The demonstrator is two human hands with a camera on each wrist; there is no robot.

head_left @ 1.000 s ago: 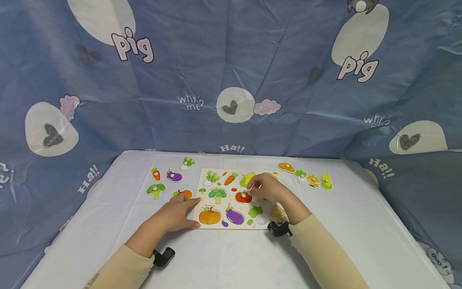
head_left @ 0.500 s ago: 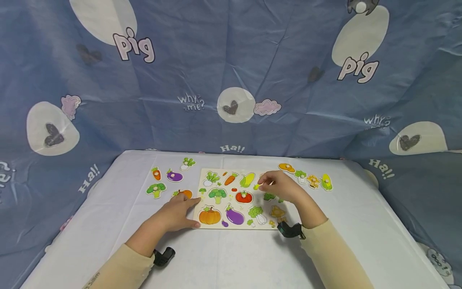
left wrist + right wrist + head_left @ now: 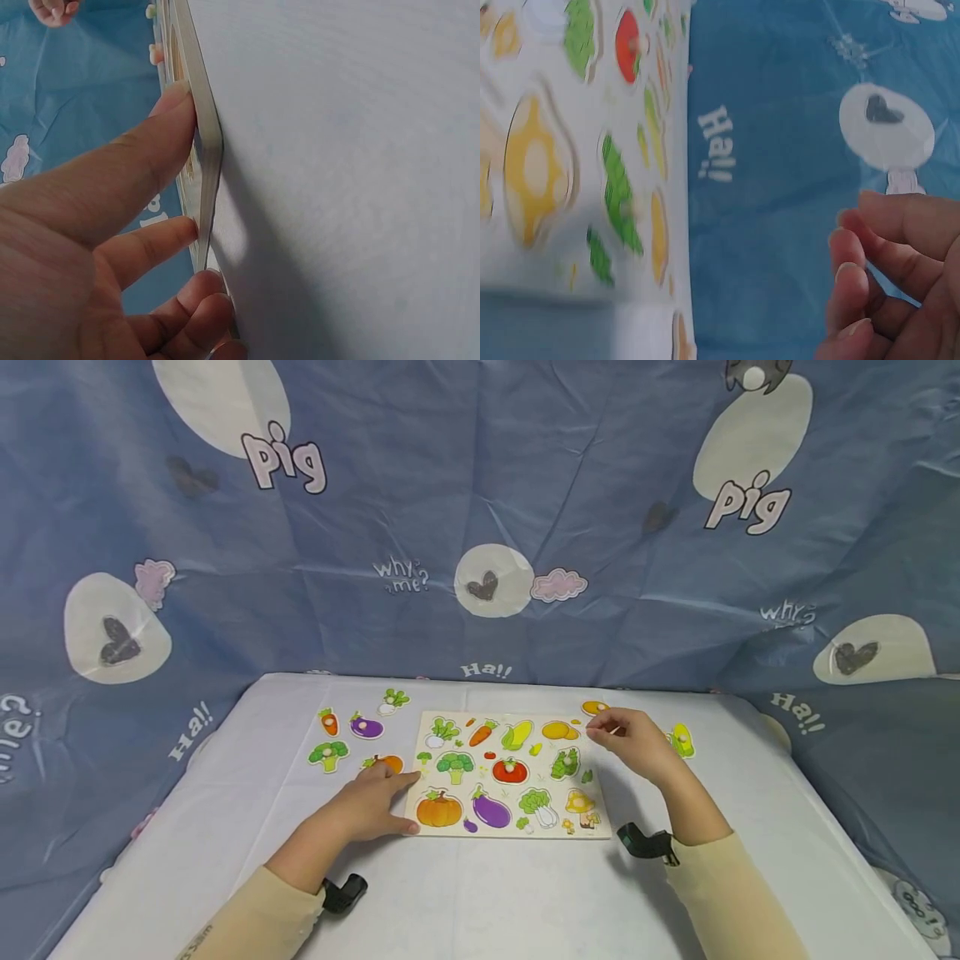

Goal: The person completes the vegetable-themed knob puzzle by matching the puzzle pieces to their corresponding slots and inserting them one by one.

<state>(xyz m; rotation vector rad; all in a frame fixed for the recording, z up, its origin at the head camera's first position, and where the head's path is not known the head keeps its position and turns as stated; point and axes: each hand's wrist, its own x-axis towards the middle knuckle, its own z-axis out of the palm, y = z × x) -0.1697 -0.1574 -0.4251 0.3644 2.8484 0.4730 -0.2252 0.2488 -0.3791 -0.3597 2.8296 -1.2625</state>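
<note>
A wooden vegetable puzzle board [image 3: 468,787] lies flat on the table. My left hand [image 3: 371,802] is at its left edge, thumb and index finger spread. In the left wrist view the thumb presses on the board's rim and the index fingertip touches the side. A tomato piece [image 3: 511,770] with a white knob sits in the board, as does a green vegetable piece [image 3: 565,763]. My right hand [image 3: 633,739] hovers past the board's upper right corner, fingers loosely bent with nothing between them. It hides the loose pieces behind it; a potato piece [image 3: 595,707] shows beyond its fingertips.
Loose knobbed pieces lie left of the board: a carrot [image 3: 328,722], an eggplant [image 3: 367,727], a radish [image 3: 393,701], a broccoli [image 3: 328,756] and a pumpkin [image 3: 386,764] partly behind the left hand. A corn piece [image 3: 682,741] lies at the right. A blue patterned cloth [image 3: 495,635] hangs behind the table.
My right hand has moved right, from above the tomato to beyond the board's right edge, uncovering the corn, potato and green vegetable pictures. The left hand has stayed on the board.
</note>
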